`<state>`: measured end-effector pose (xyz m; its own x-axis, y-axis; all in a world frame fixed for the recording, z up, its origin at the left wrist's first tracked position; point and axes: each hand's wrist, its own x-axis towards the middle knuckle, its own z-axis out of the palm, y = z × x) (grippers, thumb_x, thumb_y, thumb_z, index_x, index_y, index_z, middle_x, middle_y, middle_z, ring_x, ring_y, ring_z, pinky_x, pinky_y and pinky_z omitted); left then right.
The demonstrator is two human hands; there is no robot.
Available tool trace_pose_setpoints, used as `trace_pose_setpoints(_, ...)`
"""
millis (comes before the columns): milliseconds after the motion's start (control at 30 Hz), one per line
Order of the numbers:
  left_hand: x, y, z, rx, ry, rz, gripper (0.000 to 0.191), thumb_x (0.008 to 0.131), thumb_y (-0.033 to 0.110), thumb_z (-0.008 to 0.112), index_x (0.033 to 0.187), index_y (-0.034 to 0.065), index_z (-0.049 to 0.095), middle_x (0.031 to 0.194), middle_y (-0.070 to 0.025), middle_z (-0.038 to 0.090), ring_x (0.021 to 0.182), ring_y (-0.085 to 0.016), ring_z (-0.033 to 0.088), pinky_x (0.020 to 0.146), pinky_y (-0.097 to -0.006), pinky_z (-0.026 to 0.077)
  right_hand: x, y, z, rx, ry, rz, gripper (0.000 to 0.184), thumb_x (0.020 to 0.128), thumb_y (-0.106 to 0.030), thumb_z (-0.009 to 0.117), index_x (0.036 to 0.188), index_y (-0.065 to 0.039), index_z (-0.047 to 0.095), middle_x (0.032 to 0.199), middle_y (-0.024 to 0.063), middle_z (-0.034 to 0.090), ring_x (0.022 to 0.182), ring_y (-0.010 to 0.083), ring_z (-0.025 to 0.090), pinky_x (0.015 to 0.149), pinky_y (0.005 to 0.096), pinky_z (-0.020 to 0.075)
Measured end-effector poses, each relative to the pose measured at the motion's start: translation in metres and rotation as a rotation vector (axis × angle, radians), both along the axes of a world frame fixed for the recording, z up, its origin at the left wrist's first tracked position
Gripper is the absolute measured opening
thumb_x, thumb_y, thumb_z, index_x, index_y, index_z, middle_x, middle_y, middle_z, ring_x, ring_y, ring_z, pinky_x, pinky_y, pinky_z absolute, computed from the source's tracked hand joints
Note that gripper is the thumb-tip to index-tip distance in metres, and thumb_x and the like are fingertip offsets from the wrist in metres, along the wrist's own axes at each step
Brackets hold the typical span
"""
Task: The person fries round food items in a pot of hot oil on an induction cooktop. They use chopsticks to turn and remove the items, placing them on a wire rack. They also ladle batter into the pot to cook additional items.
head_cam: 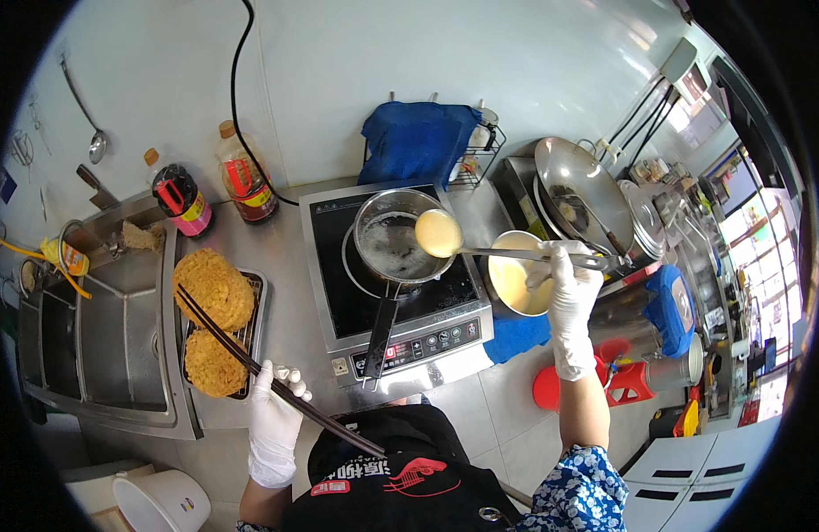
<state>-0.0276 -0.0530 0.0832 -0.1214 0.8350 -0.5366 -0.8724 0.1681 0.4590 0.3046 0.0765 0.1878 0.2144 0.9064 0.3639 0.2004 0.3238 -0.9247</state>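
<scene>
My right hand [569, 299], in a white glove, grips the handle of a metal ladle [439, 233] filled with pale yellow batter. The ladle's bowl is over the right rim of a saucepan [399, 196] of clear, bubbling liquid on an induction cooker [472, 316]. Beneath the ladle's handle stands a round metal container of yellow batter [516, 279]. My left hand [275, 412], gloved too, holds long dark chopsticks [283, 392]. Their tips pass over two golden fried cakes [213, 289] on a wire rack in a metal tray [263, 292], left of the cooker.
The saucepan's black handle [383, 332] juts toward me. Two sauce bottles [246, 179] stand behind the tray, and a metal sink [123, 346] lies at the left. A wok [582, 186] and a blue cloth [419, 136] over a wire rack are at the back. A red container [548, 389] is at the right.
</scene>
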Motion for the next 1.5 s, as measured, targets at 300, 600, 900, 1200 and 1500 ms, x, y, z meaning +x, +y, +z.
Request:
trace_pose_setpoints(300, -0.010, -0.013, -0.006, -0.011, 0.009, 0.083, 0.026, 0.091, 0.030, 0.049, 0.074, 0.0110, 0.048, 0.072, -0.0038, 0.051, 0.062, -0.015, 0.044, 0.061, -0.0295, 0.037, -0.038, 0.020, -0.018, -0.031, 0.039, 0.107, 0.026, 0.088, -0.020, 0.059, 0.088, 0.006, 0.059, 0.064, 0.0084, 0.061, 0.052, 0.0100, 0.056, 0.050, 0.0217, 0.0460)
trace_pose_setpoints(600, -0.013, -0.018, -0.008, -0.032, -0.014, 0.133, 0.025, 0.092, 0.028, 0.048, 0.075, 0.0093, 0.048, 0.073, -0.0055, 0.052, 0.062, -0.016, 0.045, 0.062, -0.0309, 0.037, -0.045, 0.016, -0.017, -0.014, -0.022, 0.108, 0.021, 0.090, -0.015, 0.056, 0.088, 0.005, 0.058, 0.064, 0.0119, 0.062, 0.048, 0.0141, 0.056, 0.048, 0.0243, 0.0453)
trace_pose_setpoints(900, -0.013, -0.016, -0.009, -0.018, -0.011, 0.117, 0.025, 0.091, 0.029, 0.050, 0.077, 0.0092, 0.049, 0.074, -0.0060, 0.053, 0.063, -0.016, 0.046, 0.062, -0.0311, 0.038, -0.045, 0.012, -0.009, -0.014, -0.032, 0.099, 0.027, 0.088, -0.021, 0.059, 0.088, 0.007, 0.059, 0.065, 0.0103, 0.062, 0.052, 0.0108, 0.057, 0.051, 0.0218, 0.0467)
trace_pose_setpoints(1200, -0.012, -0.015, -0.010, -0.029, -0.010, 0.103, 0.024, 0.091, 0.029, 0.049, 0.076, 0.0092, 0.049, 0.073, -0.0060, 0.053, 0.063, -0.016, 0.046, 0.063, -0.0313, 0.038, -0.044, 0.013, -0.006, -0.012, -0.033, 0.089, 0.027, 0.089, -0.021, 0.058, 0.089, 0.007, 0.059, 0.070, 0.0116, 0.064, 0.055, 0.0108, 0.058, 0.053, 0.0222, 0.0472)
trace_pose_setpoints(1500, -0.012, -0.013, -0.013, -0.048, -0.028, 0.110, 0.025, 0.092, 0.027, 0.048, 0.076, 0.0086, 0.049, 0.073, -0.0072, 0.053, 0.062, -0.017, 0.046, 0.063, -0.0316, 0.038, -0.043, 0.019, -0.010, 0.002, -0.028, 0.093, 0.027, 0.089, -0.020, 0.058, 0.092, 0.006, 0.060, 0.072, 0.0121, 0.065, 0.056, 0.0106, 0.058, 0.055, 0.0220, 0.0474)
